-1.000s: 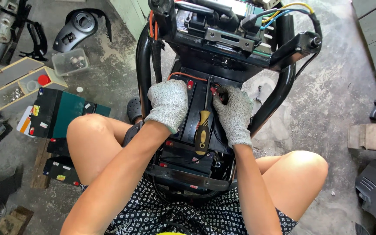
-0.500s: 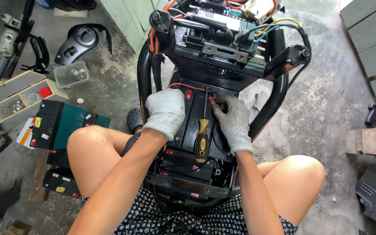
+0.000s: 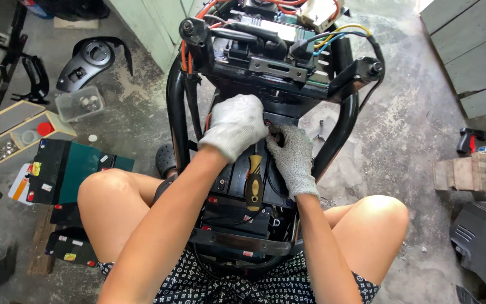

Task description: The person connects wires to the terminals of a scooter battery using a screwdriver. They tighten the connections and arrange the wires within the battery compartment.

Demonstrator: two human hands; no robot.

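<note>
I sit on the floor with a black scooter frame (image 3: pixel 176 107) between my knees. Black batteries (image 3: pixel 237 211) lie inside the frame. A screwdriver (image 3: pixel 253 183) with a yellow and black handle rests loose on top of them. Both hands wear grey gloves. My left hand (image 3: pixel 234 126) is curled over the far end of the batteries, fingers hidden beneath it. My right hand (image 3: pixel 291 157) pinches a red wire end (image 3: pixel 269 125) right beside the left fingertips. Orange, yellow and blue wires (image 3: pixel 338 34) run over the controller block at the top of the frame.
Spare black batteries (image 3: pixel 68 169) lie left of my knee. Beyond them are a wooden box of small parts (image 3: pixel 12 135), a clear plastic tub (image 3: pixel 80 104) and a black plastic cover (image 3: pixel 88 59). At the right are a wooden block (image 3: pixel 471 171) and a dark grey body panel (image 3: pixel 485 236).
Both hands have moved up the batteries and drawn together at the wire end. The screwdriver lies where it was. My view has shifted a little.
</note>
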